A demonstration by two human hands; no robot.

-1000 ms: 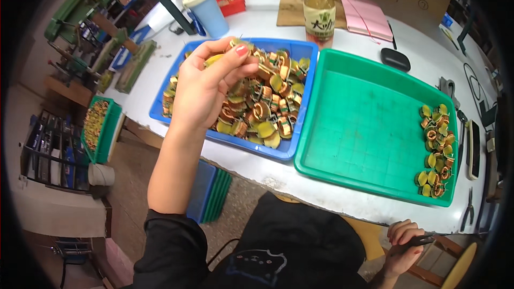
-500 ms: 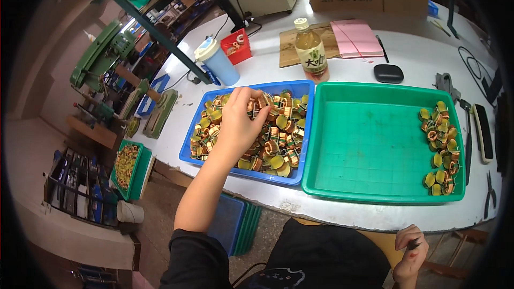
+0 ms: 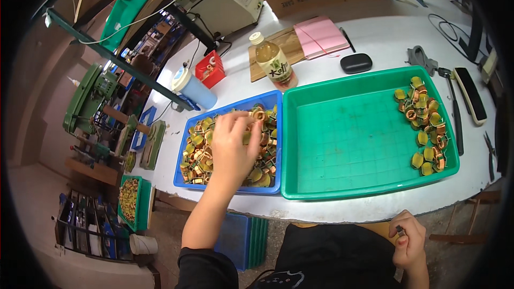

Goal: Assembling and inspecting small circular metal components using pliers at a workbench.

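Note:
My left hand [image 3: 234,144] is closed over the blue tray [image 3: 183,181], its thumb and fingers pinching a copper-wound ring coil [image 3: 259,115]. Beneath it the tray is full of similar coils [image 3: 199,154] on small yellow-green bases. Right beside that stands a green tray [image 3: 342,188], with several coils [image 3: 423,123] gathered along its right side. Held low past the table's front edge, my right hand [image 3: 409,241] is curled closed. A small dark end shows between its fingers, but the thing itself is mostly hidden.
Behind the trays stand a drink bottle [image 3: 274,61], a light-blue cup [image 3: 195,90] and a red box [image 3: 210,69]. A black case [image 3: 356,63] and pink notebook [image 3: 321,37] lie farther back. Pliers [image 3: 489,155] and a black-handled tool [image 3: 454,112] are at the right.
The view has turned, shifting trays and table items leftward. My left hand has lifted the coil slightly, and its ring now faces up into view. The right hand has rotated a little.

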